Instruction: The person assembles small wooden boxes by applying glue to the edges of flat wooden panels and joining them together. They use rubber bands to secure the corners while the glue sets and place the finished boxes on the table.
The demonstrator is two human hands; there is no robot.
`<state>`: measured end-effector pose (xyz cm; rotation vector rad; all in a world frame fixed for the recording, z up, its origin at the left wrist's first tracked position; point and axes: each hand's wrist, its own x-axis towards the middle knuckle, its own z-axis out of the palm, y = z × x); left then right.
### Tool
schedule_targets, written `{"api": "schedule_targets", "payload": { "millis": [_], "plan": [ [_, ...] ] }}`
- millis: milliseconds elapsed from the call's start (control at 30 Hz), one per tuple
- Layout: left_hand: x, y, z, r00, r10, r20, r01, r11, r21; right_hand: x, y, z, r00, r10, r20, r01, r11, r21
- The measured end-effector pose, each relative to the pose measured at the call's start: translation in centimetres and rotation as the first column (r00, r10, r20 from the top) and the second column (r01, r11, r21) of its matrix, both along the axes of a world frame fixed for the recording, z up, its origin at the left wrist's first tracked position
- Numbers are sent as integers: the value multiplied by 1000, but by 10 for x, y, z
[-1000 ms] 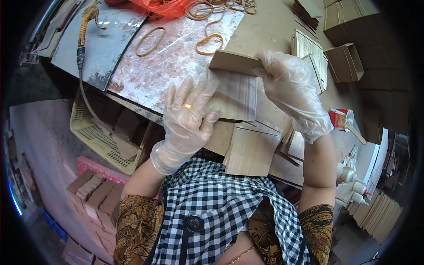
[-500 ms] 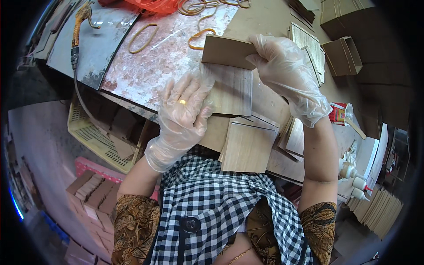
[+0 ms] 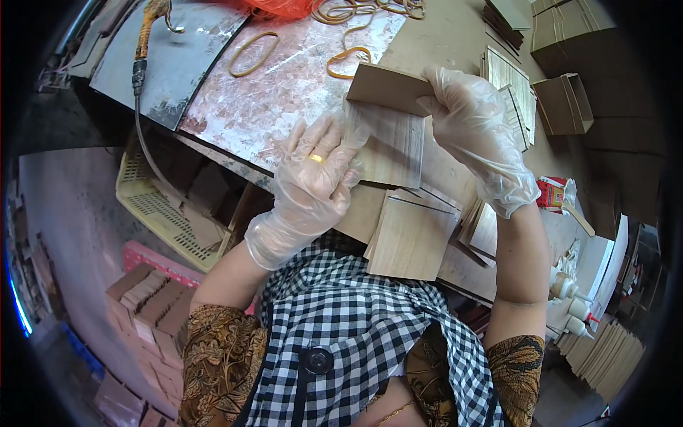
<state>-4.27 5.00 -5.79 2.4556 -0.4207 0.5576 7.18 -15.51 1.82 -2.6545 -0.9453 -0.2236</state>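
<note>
Clear plastic gloves cover both hands. My right hand (image 3: pixel 473 132) pinches the right end of a brown thin board (image 3: pixel 390 89), which stands on edge across the far end of a wood-grain panel (image 3: pixel 391 146). My left hand (image 3: pixel 319 167) rests by that panel's left edge, its fingers stretched out, with a gold ring showing through the glove. I see nothing held in it. Closer to me, a small stack of pale wood-grain panels (image 3: pixel 416 235) overhangs the table edge. More such panels (image 3: pixel 480 231) lean just right of it, partly hidden by my right forearm.
A yellow rubber band (image 3: pixel 255 54) and other bands lie on the stained board beyond my hands. An orange-handled tool with a cable (image 3: pixel 146 35) lies far left. Glue bottles (image 3: pixel 578 317) and a red packet (image 3: pixel 551 193) sit right. A yellow crate (image 3: pixel 171 220) stands below the table's left edge.
The whole view has shifted, so the table and both hands appear slightly farther right. My right hand keeps its pinch on the brown board, and my left stays beside the panel.
</note>
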Motion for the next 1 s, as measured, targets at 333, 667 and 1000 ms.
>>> {"api": "schedule_targets", "payload": {
  "millis": [333,667,1000],
  "plan": [
    [-24,-6,20,986,5,168,-23,994,103,-10,7,5,993,-15,113,15,1000,-5],
    [-88,-37,34,959,-179,-219,197,978,64,4,4,3,999,-37,-35,39,998,45],
    [-106,-65,30,864,-29,-502,-119,958,-260,8,3,-6,999,16,28,-20,987,160]
  ]
}}
